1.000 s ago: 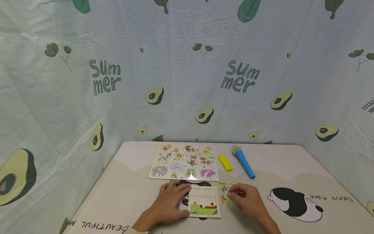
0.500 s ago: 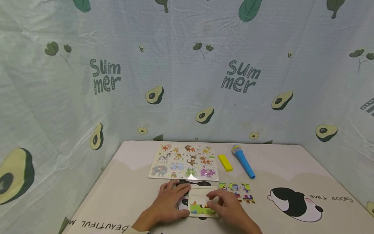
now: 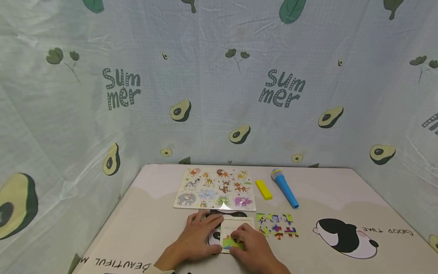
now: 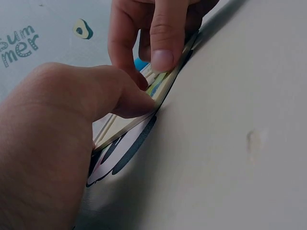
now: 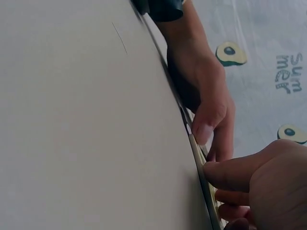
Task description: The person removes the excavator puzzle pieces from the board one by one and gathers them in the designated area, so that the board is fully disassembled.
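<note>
A small white puzzle tray (image 3: 230, 225) lies near the table's front, with green puzzle pieces (image 3: 227, 243) along its lower part and bare board above. My left hand (image 3: 196, 238) holds its left side, thumb at the near corner and fingers at the far one. In the left wrist view that thumb (image 4: 136, 103) presses on the tray's rim. My right hand (image 3: 254, 245) reaches over the tray's right half, thumb and bent fingers pinching at a puzzle piece that they mostly hide. Loose jigsaw pieces (image 3: 275, 218) lie in two rows right of the tray.
Behind the tray lies a larger animal puzzle board (image 3: 215, 190). To its right are a yellow block (image 3: 264, 190) and a blue toy microphone (image 3: 286, 190). A printed cloth wall (image 3: 208, 144) rises along the table's back edge.
My right hand has moved left from the loose pieces onto the tray, uncovering both rows, then further toward the tray's middle. My left hand has stayed on the tray's left side.
</note>
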`<action>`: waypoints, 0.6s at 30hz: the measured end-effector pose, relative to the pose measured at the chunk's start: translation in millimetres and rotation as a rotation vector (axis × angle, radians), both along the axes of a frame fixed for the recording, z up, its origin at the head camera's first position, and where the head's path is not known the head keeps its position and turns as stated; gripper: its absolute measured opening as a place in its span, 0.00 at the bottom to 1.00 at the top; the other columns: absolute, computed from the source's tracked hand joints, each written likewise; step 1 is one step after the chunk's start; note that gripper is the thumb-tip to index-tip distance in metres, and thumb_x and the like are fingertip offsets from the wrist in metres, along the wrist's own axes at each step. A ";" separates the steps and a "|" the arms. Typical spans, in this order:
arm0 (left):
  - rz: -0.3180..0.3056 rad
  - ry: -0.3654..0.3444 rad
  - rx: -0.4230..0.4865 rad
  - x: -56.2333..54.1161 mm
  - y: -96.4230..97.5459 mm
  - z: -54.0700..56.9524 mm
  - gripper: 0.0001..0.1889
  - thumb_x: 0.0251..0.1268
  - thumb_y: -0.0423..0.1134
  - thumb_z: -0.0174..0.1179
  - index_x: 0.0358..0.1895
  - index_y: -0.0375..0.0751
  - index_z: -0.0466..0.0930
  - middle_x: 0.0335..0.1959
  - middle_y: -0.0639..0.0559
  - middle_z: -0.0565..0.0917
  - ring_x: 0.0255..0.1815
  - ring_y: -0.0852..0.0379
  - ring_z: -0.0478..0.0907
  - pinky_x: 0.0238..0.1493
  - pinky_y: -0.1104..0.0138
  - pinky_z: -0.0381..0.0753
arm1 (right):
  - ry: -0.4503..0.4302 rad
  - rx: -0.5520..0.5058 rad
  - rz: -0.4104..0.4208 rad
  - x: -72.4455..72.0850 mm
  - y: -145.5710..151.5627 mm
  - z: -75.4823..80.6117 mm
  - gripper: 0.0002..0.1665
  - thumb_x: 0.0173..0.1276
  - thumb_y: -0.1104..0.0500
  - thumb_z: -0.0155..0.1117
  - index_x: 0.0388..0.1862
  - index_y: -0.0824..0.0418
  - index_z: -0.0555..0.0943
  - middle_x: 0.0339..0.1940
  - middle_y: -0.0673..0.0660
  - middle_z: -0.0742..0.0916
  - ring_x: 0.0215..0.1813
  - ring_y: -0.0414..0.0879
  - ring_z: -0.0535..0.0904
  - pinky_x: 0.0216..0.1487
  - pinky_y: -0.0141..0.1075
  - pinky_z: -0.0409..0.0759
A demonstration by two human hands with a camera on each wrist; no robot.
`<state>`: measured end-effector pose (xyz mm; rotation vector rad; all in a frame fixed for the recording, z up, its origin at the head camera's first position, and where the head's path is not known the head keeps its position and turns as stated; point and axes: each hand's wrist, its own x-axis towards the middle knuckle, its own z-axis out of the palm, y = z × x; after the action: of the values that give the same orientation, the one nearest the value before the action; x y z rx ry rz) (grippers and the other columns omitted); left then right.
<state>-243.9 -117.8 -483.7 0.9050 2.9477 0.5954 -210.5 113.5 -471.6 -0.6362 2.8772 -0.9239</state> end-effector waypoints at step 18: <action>0.004 -0.009 0.015 0.5 0.5 -0.1 0.42 0.56 0.65 0.61 0.76 0.56 0.68 0.75 0.62 0.69 0.76 0.43 0.58 0.69 0.37 0.54 | -0.084 0.025 -0.050 2.7 -7.4 2.7 0.14 0.66 0.50 0.72 0.48 0.52 0.83 0.27 0.43 0.75 0.29 0.37 0.69 0.34 0.33 0.68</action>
<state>-243.4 -117.3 -483.8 0.8954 2.9414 0.6206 -207.8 106.1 -468.9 -0.5121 2.8373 -0.8972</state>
